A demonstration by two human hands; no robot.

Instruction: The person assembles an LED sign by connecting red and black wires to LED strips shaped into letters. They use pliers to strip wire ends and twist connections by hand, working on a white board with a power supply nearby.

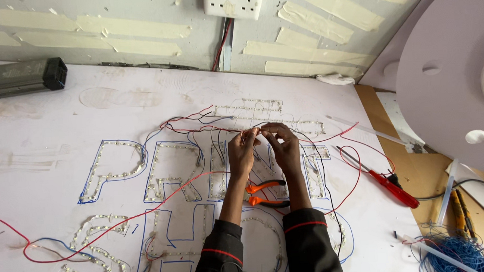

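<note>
My left hand (241, 151) and my right hand (284, 146) meet above the middle of a white sign board (64, 176). Both pinch the ends of thin red and black wires (198, 121) between their fingertips, the tips nearly touching. The wires run left over large outlined letters filled with rows of small LED modules (115, 171). Orange-handled pliers (263, 194) lie on the board under my forearms. Both arms wear dark sleeves with a red stripe.
A red-handled screwdriver (388, 185) lies to the right. A black power supply box (24, 77) sits at the far left. A wall socket (233, 3) is above. A blue wire bundle (456, 252) is at lower right, beside a round white panel (451, 78).
</note>
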